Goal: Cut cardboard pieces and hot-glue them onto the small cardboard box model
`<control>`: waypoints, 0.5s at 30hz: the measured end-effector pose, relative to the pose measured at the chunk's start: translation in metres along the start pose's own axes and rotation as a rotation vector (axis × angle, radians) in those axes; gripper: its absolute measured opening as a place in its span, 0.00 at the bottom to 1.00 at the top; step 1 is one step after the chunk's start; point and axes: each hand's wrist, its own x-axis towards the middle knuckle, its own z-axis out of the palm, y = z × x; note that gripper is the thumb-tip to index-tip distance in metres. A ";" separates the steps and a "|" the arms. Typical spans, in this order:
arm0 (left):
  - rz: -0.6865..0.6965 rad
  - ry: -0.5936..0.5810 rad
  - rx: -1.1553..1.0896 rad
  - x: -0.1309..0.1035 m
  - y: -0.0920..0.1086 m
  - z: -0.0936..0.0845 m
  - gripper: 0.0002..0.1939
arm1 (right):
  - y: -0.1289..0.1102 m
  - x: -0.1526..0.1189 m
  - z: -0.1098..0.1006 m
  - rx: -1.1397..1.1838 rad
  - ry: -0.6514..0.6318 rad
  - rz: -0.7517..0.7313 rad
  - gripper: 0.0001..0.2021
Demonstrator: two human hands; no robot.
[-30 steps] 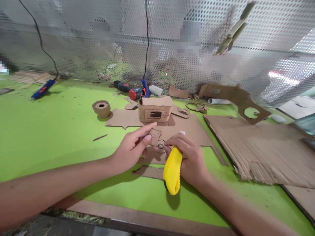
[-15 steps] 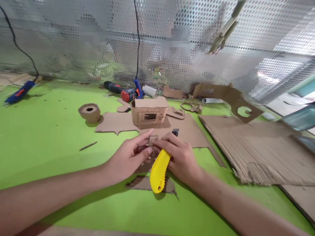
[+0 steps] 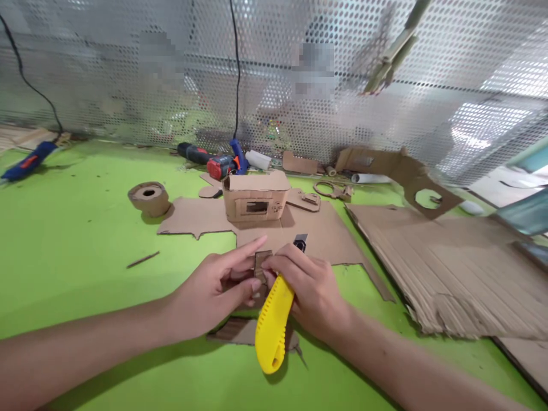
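Note:
My right hand is closed round a yellow utility knife, its blade sticking out past the knuckles, away from me. Between the fingers of both hands is a small folded cardboard piece; the right fingertips pinch it too. My left hand grips its left side with the thumb in front and the index finger stretched out. Beneath the hands lies a cardboard scrap with a torn edge. Beyond them, a small cardboard box with a window cutout stands on a flat cardboard sheet.
A cardboard ring and a thin strip lie to the left. Behind are a cordless drill, a blue glue gun and another blue corded tool. Large cardboard covers the right side. A perforated metal panel closes the back.
The small cardboard piece has tilted and now shows a darker face. Both hands and the knife sit slightly lower and further left in view; the background has shifted a little too.

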 end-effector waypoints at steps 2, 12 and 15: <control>0.038 -0.017 0.013 0.000 0.000 0.000 0.37 | 0.000 -0.002 -0.001 0.013 -0.008 0.002 0.05; 0.032 -0.038 0.021 -0.003 -0.001 0.001 0.40 | -0.006 -0.001 -0.005 -0.084 -0.050 -0.027 0.04; -0.001 -0.035 0.008 -0.003 0.001 0.002 0.40 | -0.008 0.000 -0.004 -0.136 -0.076 -0.033 0.05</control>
